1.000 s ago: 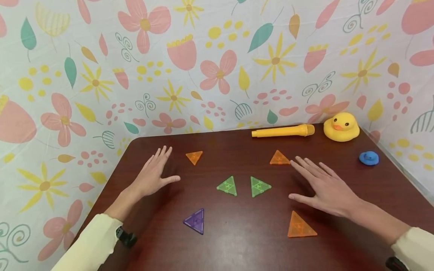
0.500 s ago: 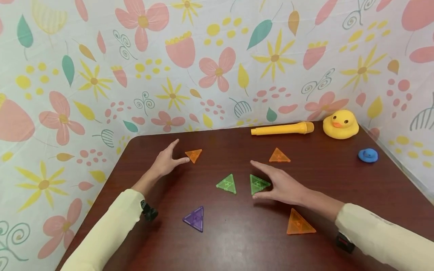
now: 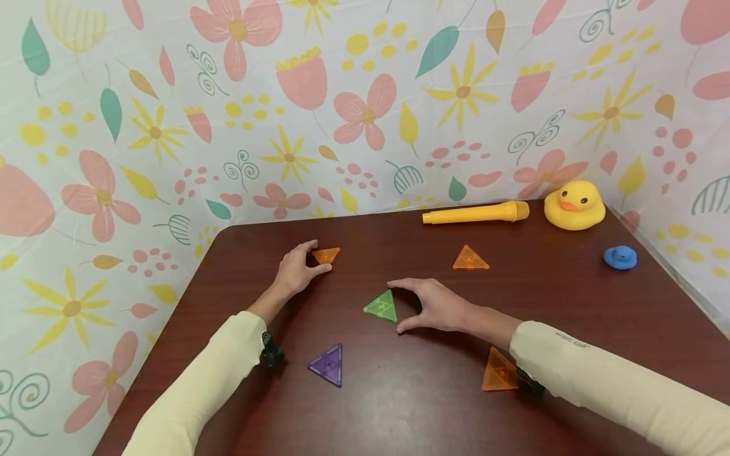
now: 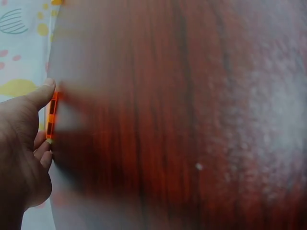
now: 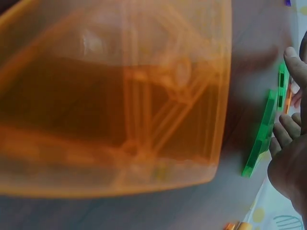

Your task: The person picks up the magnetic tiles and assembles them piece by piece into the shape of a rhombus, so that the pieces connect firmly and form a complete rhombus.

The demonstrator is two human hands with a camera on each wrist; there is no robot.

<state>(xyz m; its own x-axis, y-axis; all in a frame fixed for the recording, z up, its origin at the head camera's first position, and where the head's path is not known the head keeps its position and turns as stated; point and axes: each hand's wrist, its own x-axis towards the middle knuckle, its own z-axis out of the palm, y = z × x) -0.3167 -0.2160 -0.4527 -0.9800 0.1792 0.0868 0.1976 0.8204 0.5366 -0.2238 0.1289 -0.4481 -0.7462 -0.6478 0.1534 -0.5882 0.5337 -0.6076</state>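
My left hand [image 3: 293,271] reaches in from the left, thumb and fingers curled round the small orange triangle tile [image 3: 327,255] at the table's back left. In the left wrist view, that orange tile [image 4: 52,115] appears edge-on between thumb and fingers. My right hand [image 3: 438,305] hovers right of a green triangle tile [image 3: 383,306], thumb and index finger spread to either side with small gaps. A second green tile [image 5: 261,139] is hidden beneath this hand in the head view but shows in the right wrist view.
A purple triangle tile [image 3: 327,365] lies front left. One orange tile [image 3: 471,258] lies back right, a larger one [image 3: 499,370] partly under the right wrist. A yellow microphone [image 3: 476,213], yellow duck [image 3: 574,204] and small blue duck [image 3: 620,257] stand toward the back right.
My left hand has moved right to the orange tile, its thumb and fingers drawing closer together. My right hand has swung left from the table's right side, over the second green tile.
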